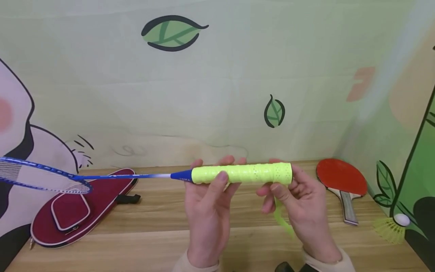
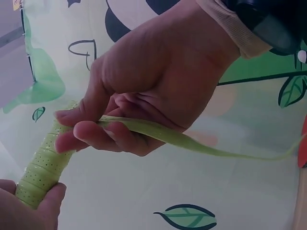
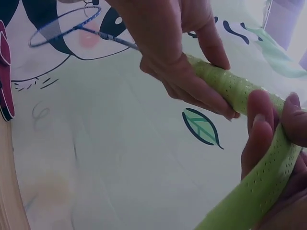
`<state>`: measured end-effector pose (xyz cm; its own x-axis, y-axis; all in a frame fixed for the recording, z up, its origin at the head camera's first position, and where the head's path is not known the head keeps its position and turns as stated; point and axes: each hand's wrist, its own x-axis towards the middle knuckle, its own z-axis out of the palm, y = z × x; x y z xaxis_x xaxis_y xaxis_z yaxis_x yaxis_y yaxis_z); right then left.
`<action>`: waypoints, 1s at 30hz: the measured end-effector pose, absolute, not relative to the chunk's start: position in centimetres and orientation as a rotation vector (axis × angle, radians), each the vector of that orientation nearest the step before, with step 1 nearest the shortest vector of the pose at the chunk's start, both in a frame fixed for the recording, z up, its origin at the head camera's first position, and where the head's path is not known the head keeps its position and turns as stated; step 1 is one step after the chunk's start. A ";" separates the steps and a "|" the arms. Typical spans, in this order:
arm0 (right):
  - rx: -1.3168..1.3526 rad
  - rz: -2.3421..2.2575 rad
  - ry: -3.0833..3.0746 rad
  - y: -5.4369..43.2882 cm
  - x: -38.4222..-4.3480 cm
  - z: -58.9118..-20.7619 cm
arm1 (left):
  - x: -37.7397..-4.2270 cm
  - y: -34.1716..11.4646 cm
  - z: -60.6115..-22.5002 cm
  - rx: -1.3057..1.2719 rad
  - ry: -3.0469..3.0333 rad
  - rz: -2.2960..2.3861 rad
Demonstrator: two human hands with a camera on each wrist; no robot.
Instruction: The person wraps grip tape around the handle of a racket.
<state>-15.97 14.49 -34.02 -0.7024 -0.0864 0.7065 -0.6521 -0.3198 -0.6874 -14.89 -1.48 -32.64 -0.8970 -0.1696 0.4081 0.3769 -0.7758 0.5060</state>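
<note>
A badminton racket (image 1: 181,175) with a blue shaft and frame lies level across the head view, its head cut off at the left edge. Yellow-green perforated overgrip tape (image 1: 242,173) winds round its handle in overlapping turns. My left hand (image 1: 209,215) holds the handle near the blue cone, thumb on the front and fingers behind. At the butt end, my right hand (image 1: 307,206) pinches the tape between thumb and fingers. A loose strip of the tape (image 1: 283,221) hangs below that hand; the same strip (image 3: 259,191) looks wide in the right wrist view.
On the wooden table (image 1: 156,226), a dark red paddle case (image 1: 102,196) lies at the left, beneath the racket. A red table tennis paddle (image 1: 341,177) and a yellow shuttlecock (image 1: 391,228) are at the right. A printed cloth backdrop (image 1: 217,94) rises behind.
</note>
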 end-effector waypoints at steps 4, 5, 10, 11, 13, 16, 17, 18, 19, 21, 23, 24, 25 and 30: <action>0.979 2.103 -1.622 14.7 -15.9 -33.9 | -14.8 -1.5 -32.6 -0.499 -0.888 -2.606; 0.997 2.113 -1.642 14.7 -15.9 -33.9 | -14.8 -1.5 -32.6 -0.494 -0.892 -2.597; 1.100 2.138 -1.676 14.5 -16.0 -34.2 | -14.9 -1.3 -32.8 -0.492 -0.902 -2.596; 1.113 2.137 -1.673 14.6 -16.0 -34.2 | -14.9 -1.3 -32.8 -0.486 -0.906 -2.598; 1.124 2.130 -1.656 14.6 -16.1 -34.2 | -14.9 -1.2 -32.8 -0.484 -0.913 -2.594; 1.147 2.122 -1.604 14.7 -16.2 -34.3 | -14.8 -1.2 -32.8 -0.471 -0.920 -2.589; 1.160 2.114 -1.580 14.7 -16.3 -34.4 | -14.8 -1.3 -32.7 -0.468 -0.917 -2.592; 1.172 2.099 -1.562 14.6 -16.4 -34.4 | -14.8 -1.3 -32.7 -0.465 -0.916 -2.594; 1.190 2.086 -1.538 14.6 -16.5 -34.5 | -14.8 -1.4 -32.6 -0.456 -0.917 -2.598; 1.218 2.056 -1.504 14.5 -16.6 -34.6 | -14.7 -1.4 -32.6 -0.437 -0.926 -2.596; 1.231 2.028 -1.488 14.5 -16.8 -34.6 | -14.7 -1.5 -32.5 -0.429 -0.933 -2.592; 1.234 2.017 -1.481 14.4 -16.8 -34.7 | -14.7 -1.6 -32.5 -0.426 -0.937 -2.589; 1.236 2.007 -1.475 14.4 -16.8 -34.7 | -14.6 -1.6 -32.5 -0.425 -0.942 -2.585; 1.188 1.920 -1.477 14.2 -16.8 -34.9 | -14.6 -1.7 -32.5 -0.445 -0.946 -2.569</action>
